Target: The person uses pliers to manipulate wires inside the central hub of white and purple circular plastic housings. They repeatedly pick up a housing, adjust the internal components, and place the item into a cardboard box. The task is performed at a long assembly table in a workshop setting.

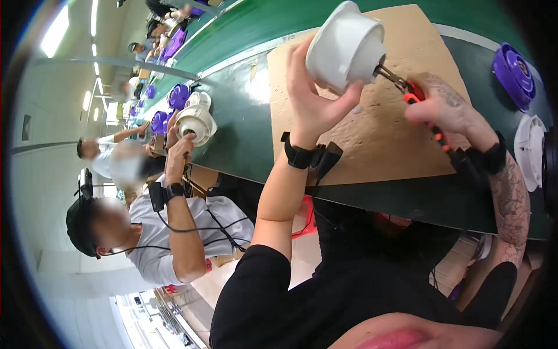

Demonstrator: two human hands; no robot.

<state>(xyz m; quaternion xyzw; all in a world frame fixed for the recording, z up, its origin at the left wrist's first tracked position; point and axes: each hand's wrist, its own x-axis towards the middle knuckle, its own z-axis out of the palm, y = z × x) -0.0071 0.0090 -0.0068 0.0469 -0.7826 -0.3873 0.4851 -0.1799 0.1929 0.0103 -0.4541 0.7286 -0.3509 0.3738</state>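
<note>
White housing (346,49) was above the cardboard sheet's (372,139) far edge. Left hand (317,107), partly spread, cupped it; right hand (439,107) was closed around pliers (413,95), tips at the narrow end. Judged light, stiff, slightly slippery — best gripped by the wide rim.

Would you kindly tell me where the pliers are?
In the head view, right of centre, the pliers are in the right hand, tips at the white housing, above cardboard.

White plastic housing (343,49), stepped round shape, tilted, raised over cardboard (395,151). Pliers (413,96), red-black handles, nose at housing's narrow end.
</note>
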